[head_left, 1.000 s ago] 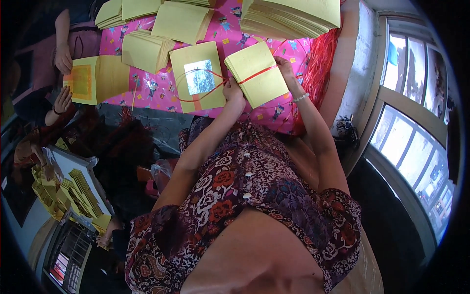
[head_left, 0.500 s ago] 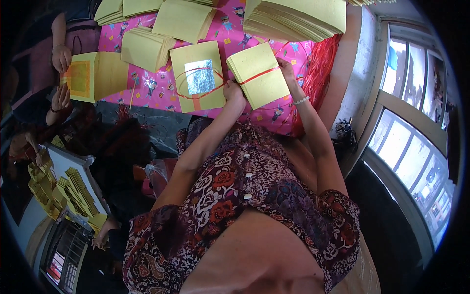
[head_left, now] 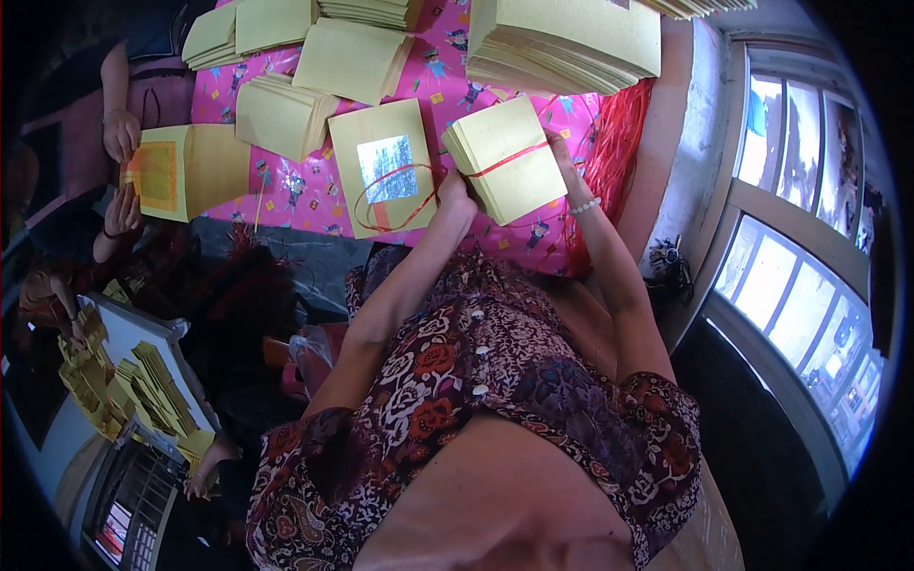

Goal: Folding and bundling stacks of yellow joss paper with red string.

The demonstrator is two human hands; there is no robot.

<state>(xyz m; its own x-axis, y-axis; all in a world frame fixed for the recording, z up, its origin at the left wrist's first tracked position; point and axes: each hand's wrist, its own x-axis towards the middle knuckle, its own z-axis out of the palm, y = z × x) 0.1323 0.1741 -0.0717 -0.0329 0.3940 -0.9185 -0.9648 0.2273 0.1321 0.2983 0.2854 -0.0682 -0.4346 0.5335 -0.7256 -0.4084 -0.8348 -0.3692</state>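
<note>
Head view: a yellow paper stack (head_left: pixel 505 157) is located between the two hands, above the near edge of the pink tablecloth (head_left: pixel 314 181), and both hands meet it. The long axis of the stack points away from the body, with its far end leaning to the person's left; a red strand (head_left: pixel 505 164) crosses its upper face from side to side, roughly square to that axis. The left hand (head_left: pixel 457 193) is at the left edge of the stack, toward the near end, where the strand leaves the paper; its fingers appear closed on the strand, and whether they also clamp paper cannot be told. The right hand (head_left: pixel 566 167) is at the opposite edge, level with the strand's other end; its fingers are mostly hidden by the stack, so their spread and grip cannot be told. Neither hand is clearly nearer: the stack spans the gap between them. From the left hand, the slack of the strand loops leftward over a flat yellow sheet (head_left: pixel 354 143) bearing a silvery square (head_left: pixel 390 164). A thicker yellow stack (head_left: pixel 571 38) stands beyond the hands; loose red strands (head_left: pixel 621 143) lie to the right.
</note>
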